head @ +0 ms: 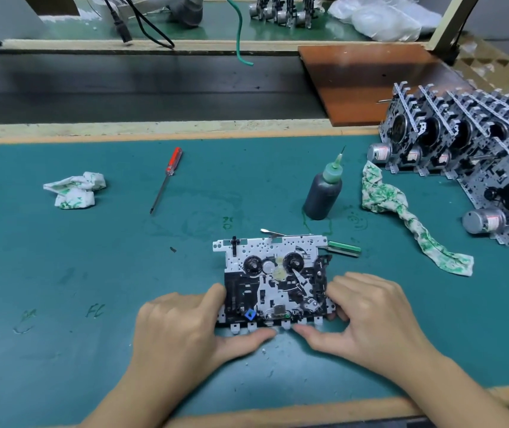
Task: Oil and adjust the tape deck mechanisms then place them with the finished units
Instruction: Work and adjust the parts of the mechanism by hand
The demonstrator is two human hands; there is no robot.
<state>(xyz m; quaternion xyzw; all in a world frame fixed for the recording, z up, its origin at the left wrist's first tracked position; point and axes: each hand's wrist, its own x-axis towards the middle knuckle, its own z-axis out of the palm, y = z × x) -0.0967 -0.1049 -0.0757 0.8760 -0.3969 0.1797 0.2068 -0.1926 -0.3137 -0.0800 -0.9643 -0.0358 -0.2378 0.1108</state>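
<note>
A tape deck mechanism [275, 282], a white metal plate with black reels and levers, lies flat on the green mat near the front edge. My left hand [182, 325] grips its left side, thumb along the lower edge with the keys. My right hand [367, 316] grips its right side, thumb meeting the left one under the keys. A dark oil bottle [322, 193] with a green needle cap stands upright just behind the mechanism. A row of mechanisms [463, 143] stands on edge at the right.
A red-handled screwdriver [166, 180] lies behind on the left. A green-handled tool [342, 248] lies behind the mechanism's right corner. Stained rags lie at the left [74, 189] and right [401, 217]. A brown board [364, 81] bridges to the conveyor.
</note>
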